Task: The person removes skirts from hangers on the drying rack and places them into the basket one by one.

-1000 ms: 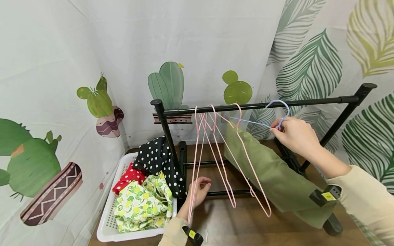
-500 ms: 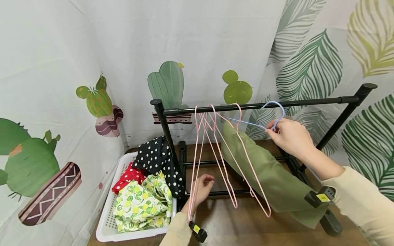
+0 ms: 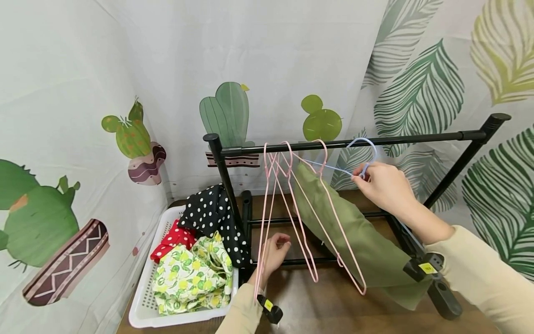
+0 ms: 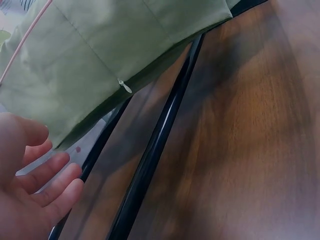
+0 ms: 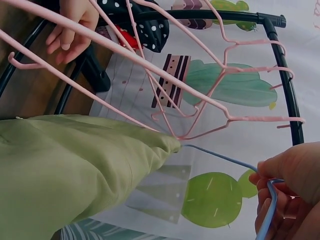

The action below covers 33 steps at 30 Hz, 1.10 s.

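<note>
My right hand pinches a blue hanger at the neck, just below its hook. That hook is at the black rail, apparently looped over it; whether it bears weight I cannot tell. From the hanger an olive-green garment hangs slanting down to the right, with a small zip pull near one edge. Lower down, my left hand is behind the leftmost pink hanger, fingers loosely bent and holding nothing. In the left wrist view its fingertips come close to the garment's edge.
Two more pink hangers hang between the left one and the garment on the black rack. A white basket at left holds lemon-print cloth, red dotted cloth and black dotted cloth. Wooden table underneath.
My right hand has slid left along the rail with the blue hanger, and the green garment has shifted left with it. My left hand has risen slightly and moved a little right.
</note>
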Tool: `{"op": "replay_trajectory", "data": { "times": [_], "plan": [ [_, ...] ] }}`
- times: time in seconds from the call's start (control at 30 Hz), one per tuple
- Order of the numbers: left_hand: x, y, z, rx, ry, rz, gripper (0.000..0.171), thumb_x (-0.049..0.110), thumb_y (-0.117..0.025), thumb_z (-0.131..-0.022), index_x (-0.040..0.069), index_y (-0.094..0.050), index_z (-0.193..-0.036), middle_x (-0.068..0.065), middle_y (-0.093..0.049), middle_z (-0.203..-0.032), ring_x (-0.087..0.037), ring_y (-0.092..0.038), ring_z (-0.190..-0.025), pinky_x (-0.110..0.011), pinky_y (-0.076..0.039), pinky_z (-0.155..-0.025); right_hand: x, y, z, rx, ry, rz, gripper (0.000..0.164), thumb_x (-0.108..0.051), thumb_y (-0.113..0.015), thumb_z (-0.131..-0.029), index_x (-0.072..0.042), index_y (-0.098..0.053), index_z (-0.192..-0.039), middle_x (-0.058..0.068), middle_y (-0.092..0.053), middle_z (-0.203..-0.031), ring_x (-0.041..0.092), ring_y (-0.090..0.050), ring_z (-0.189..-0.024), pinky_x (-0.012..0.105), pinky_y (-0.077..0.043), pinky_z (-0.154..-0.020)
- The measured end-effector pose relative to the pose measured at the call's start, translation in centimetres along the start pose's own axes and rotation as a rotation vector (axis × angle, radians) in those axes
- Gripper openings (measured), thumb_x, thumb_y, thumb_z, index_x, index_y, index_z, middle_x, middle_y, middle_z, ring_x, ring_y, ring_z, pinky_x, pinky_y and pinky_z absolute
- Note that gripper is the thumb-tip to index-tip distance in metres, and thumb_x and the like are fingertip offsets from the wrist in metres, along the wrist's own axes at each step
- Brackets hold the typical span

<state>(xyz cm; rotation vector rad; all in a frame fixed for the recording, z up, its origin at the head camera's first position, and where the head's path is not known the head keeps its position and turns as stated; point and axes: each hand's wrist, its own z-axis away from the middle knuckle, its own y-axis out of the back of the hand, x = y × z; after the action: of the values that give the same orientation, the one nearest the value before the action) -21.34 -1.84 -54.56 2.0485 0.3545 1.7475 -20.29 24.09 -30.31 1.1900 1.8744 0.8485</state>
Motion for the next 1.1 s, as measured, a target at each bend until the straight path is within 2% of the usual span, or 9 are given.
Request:
{"op": "replay_trajectory", "data": {
  "times": [0.2,0.37,0.63,0.73,0.93,1.1],
  "plan": [
    [-0.3,-0.9,-0.6,0.027,-0.007,0.091,0.016,0.008,-0.060,-0.085,0.002,-0.064,-0.099,-0.008,-0.067,-0.093,-0.017,-0.063,-0.085,-0.023,-0.050,-0.074,-0.6,-0.2,-0.2,0.006,0.011,-0.007,0.008,-0.020,-0.064,-0.082,-0.014,-0.069,-0.080,0.000,-0.059,-0.067,0.014,-0.049,-0.052,0.030,-0.035,-0.043],
    [-0.3,-1.5,-1.0,0.042,0.013,0.153,0.018,0.007,-0.061,-0.084,-0.001,-0.063,-0.100,-0.011,-0.068,-0.093,-0.018,-0.063,-0.085,-0.022,-0.049,-0.073,-0.9,-0.4,-0.2,0.016,0.021,-0.013,0.008,-0.018,-0.063,-0.082,-0.013,-0.068,-0.079,0.000,-0.059,-0.065,0.015,-0.049,-0.051,0.030,-0.035,-0.042],
    [-0.4,-2.3,-1.5,0.044,0.056,0.175,0.020,0.011,-0.062,-0.084,0.001,-0.064,-0.101,-0.010,-0.068,-0.093,-0.018,-0.064,-0.087,-0.023,-0.050,-0.074,-1.4,-0.6,-0.3,0.026,0.022,-0.018,0.009,-0.018,-0.063,-0.082,-0.012,-0.069,-0.079,0.002,-0.063,-0.070,0.016,-0.051,-0.052,0.030,-0.036,-0.041],
    [-0.4,-2.7,-1.6,0.045,0.068,0.215,0.019,0.010,-0.062,-0.083,0.000,-0.064,-0.100,-0.011,-0.068,-0.093,-0.018,-0.064,-0.085,-0.023,-0.050,-0.071,-1.6,-0.7,-0.3,0.032,0.020,-0.020,0.010,-0.018,-0.062,-0.082,-0.013,-0.069,-0.078,0.003,-0.064,-0.071,0.018,-0.054,-0.054,0.032,-0.037,-0.041],
    [-0.1,-3.5,-1.6,-0.002,0.148,0.393,0.024,0.006,-0.059,-0.085,-0.005,-0.058,-0.107,-0.019,-0.066,-0.094,-0.028,-0.064,-0.080,-0.027,-0.052,-0.065,-2.1,-1.1,-0.4,0.031,0.013,-0.026,0.010,-0.019,-0.062,-0.081,-0.013,-0.069,-0.077,0.001,-0.062,-0.068,0.021,-0.055,-0.054,0.034,-0.038,-0.041],
    [0.0,-3.9,-1.4,-0.023,0.210,0.439,0.028,0.007,-0.058,-0.086,-0.007,-0.055,-0.111,-0.021,-0.065,-0.095,-0.023,-0.064,-0.077,-0.032,-0.053,-0.067,-2.5,-1.2,-0.5,0.031,0.005,-0.026,0.009,-0.020,-0.063,-0.081,-0.013,-0.069,-0.077,0.000,-0.061,-0.067,0.020,-0.054,-0.052,0.033,-0.036,-0.040]
  ]
}}
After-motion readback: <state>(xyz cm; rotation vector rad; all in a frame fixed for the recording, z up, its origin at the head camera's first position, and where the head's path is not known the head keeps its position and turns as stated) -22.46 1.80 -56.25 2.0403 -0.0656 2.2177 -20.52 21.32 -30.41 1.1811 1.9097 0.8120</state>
